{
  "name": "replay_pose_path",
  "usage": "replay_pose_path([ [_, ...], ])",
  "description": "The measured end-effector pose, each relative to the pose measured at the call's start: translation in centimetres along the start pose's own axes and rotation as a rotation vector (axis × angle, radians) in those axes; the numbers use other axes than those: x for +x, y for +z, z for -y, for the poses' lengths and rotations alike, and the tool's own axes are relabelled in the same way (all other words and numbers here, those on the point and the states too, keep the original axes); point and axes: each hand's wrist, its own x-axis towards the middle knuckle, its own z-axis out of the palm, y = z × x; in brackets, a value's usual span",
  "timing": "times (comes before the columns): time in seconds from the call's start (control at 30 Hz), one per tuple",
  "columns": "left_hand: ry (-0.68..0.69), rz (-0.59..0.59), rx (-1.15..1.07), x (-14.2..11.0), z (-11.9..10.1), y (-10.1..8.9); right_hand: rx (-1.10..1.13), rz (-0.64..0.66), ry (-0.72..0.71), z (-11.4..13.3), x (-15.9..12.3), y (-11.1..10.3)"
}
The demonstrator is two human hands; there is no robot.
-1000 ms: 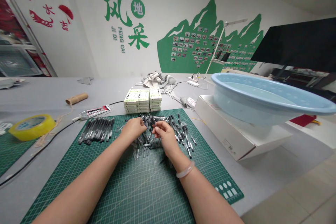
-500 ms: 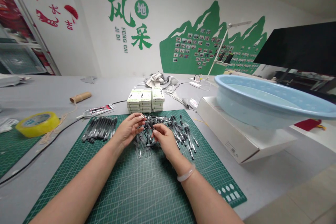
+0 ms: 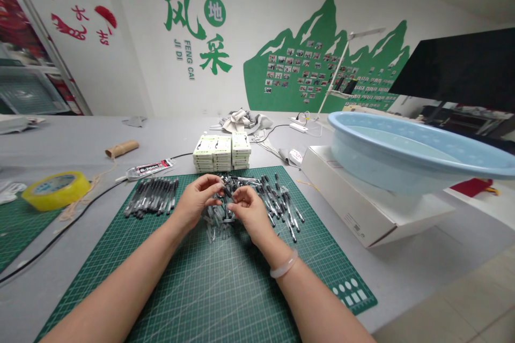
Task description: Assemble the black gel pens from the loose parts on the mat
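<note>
Green gridded mat [image 3: 217,289], clear black-ended pens [image 3: 151,197], left hand [image 3: 196,201] and right hand [image 3: 254,214], both curled, pinching a dark pen part [image 3: 227,191]

Diffuse lt, soft shadows; basin [image 3: 372,165] stretched nr R edge; pens [image 3: 152,196] softish.

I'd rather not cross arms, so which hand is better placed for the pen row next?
Probably your left hand: it's nearer the pen row, which lies to its left on the mat. Your right hand is farther off, beside the scattered pens.
</note>
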Motion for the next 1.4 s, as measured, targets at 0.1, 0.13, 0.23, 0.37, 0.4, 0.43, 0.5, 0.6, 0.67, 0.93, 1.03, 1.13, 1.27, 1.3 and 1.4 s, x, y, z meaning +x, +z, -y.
replay_pose_path([
  [0.1,0.007,-0.001,-0.016,-0.4,0.1,-0.3,0.018,0.031,0.089,0.2,-0.4,0.3],
  [0.13,0.005,-0.001,-0.031,-0.5,0.1,-0.4,0.036,0.069,0.130,0.3,-0.5,0.4],
  [0.23,-0.018,0.003,-0.083,-0.6,0.1,-0.6,0.116,0.157,0.176,0.5,-0.8,0.7],
  [0.37,-0.039,0.011,-0.121,-0.7,0.2,-0.5,0.208,0.092,0.137,0.5,-0.7,0.7],
  [0.4,-0.037,0.010,-0.129,-0.8,0.2,-0.5,0.212,0.080,0.135,0.5,-0.7,0.7],
  [0.43,-0.035,0.008,-0.137,-0.8,0.2,-0.4,0.207,0.080,0.141,0.5,-0.7,0.7],
  [0.5,-0.032,0.009,-0.156,-0.8,0.2,-0.4,0.193,0.120,0.174,0.5,-0.8,0.7],
  [0.6,-0.035,0.006,-0.178,-0.8,0.2,-0.4,0.232,0.172,0.214,0.8,-1.0,1.0],
  [0.67,-0.043,-0.004,-0.184,-0.9,0.2,-0.4,0.267,0.150,0.205,0.9,-1.0,1.1],
  [0.93,-0.052,-0.010,-0.211,-0.9,0.3,-0.5,0.215,0.209,0.241,0.6,-1.0,0.9],
  [1.03,-0.053,-0.012,-0.212,-0.8,0.5,-0.7,0.251,0.242,0.249,0.7,-1.0,0.9],
  [1.13,-0.051,-0.021,-0.213,-0.8,0.7,-0.6,0.266,0.244,0.264,0.8,-1.1,1.0],
  [1.27,-0.036,0.042,-0.179,-1.4,0.9,0.6,0.308,0.220,0.259,0.9,-1.0,1.0],
  [1.3,-0.034,0.096,-0.149,-1.5,1.0,0.9,0.331,0.217,0.256,0.8,-1.0,1.0],
  [1.4,-0.018,0.149,-0.040,-1.4,1.2,1.0,0.386,0.230,0.248,0.7,-1.0,1.0],
])
